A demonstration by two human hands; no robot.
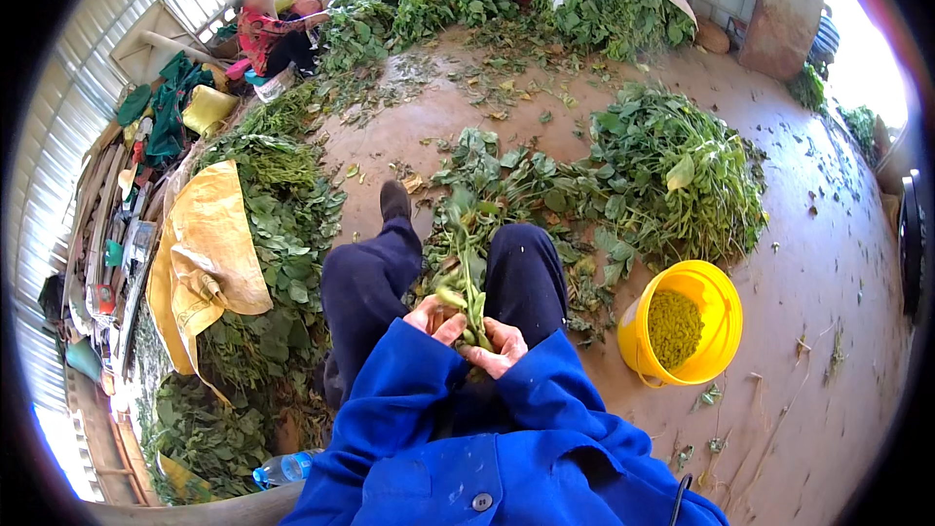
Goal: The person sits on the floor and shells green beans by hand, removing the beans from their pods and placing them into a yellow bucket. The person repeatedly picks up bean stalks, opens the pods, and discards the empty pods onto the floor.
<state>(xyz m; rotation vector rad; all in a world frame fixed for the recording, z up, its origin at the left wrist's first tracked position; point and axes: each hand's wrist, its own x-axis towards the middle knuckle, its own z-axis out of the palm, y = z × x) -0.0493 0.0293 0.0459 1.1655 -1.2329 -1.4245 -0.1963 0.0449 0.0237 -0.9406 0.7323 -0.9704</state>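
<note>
Between my knees I hold a leafy green bean stalk (471,277) with plump pods. My left hand (437,319) has its fingers curled around the stalk's pods on one side, and a pale pod (451,297) shows above them. On the other side, my right hand (498,348) grips the lower end, thumb pointing inward. Parts of the fingers and the stalk's base are hidden. To my right stands a yellow plastic bucket (719,321), tilted in view, with many small green beans (672,329) inside. Loose bean plants (504,183) lie on the floor beyond my knees.
A large heap of bean plants (672,175) sits ahead right. Another heap (285,248) runs along my left, partly under a yellow woven sack (212,263). A water bottle (288,467) lies lower left. A seated person (270,33) handles plants at the far left.
</note>
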